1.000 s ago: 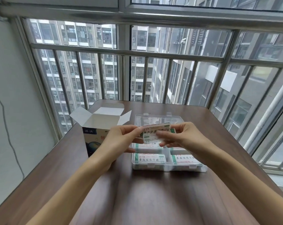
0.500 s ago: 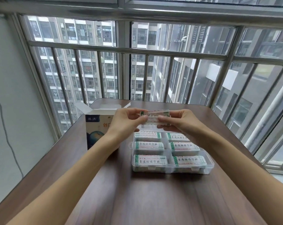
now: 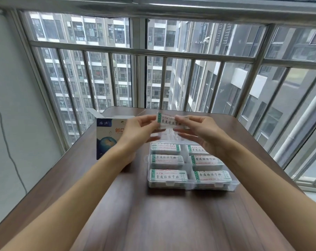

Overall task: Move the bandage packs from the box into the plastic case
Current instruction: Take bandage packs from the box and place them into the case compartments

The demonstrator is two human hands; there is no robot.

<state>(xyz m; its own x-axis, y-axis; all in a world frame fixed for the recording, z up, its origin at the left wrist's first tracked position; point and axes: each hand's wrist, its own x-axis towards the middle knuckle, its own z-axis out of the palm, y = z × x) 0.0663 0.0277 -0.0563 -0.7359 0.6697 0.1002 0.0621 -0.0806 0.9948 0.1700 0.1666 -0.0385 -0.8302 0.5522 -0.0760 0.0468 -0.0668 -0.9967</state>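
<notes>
Both hands hold one bandage pack up above the far end of the plastic case: the left hand pinches its left end, the right hand pinches its right end. Six packs already lie in the case's compartments on the wooden table. Behind the left wrist stands the opened box.

The plastic case is sitting on the table with packs lying in its compartments, the box is standing just left of it, and one bandage pack is hanging above its far end.
</notes>
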